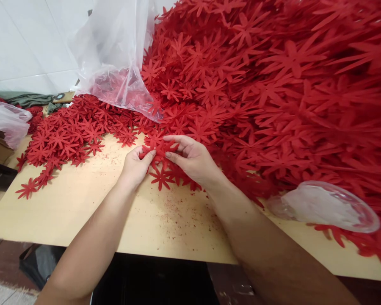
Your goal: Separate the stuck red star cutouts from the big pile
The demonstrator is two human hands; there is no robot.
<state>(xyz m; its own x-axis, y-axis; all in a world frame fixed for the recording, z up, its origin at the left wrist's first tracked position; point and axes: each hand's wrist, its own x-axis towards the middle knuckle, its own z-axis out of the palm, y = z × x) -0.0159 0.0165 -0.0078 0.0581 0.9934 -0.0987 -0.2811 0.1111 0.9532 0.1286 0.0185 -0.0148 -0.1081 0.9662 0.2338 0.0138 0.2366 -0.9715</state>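
Between my two hands is a red flower-shaped cutout point(160, 149) with narrow petals, looking like fabric. My left hand point(136, 164) pinches its left side, thumb on top. My right hand point(192, 159) has thumb and forefinger on its right side. Whether one layer or several are held I cannot make out. Just below lies a loose red flower cutout point(161, 178) on the pale wooden table point(127, 228). Beyond the hands rises a large heap of red flower cutouts point(241, 93), covering the right and back.
A lower pile of cutouts point(70, 131) spreads at the left. A clear plastic bag point(117, 55) stands behind it. On the right sits a transparent plastic container point(328, 207). Red scraps point(180, 218) dot the tabletop. A white plastic bag point(8, 118) is at far left.
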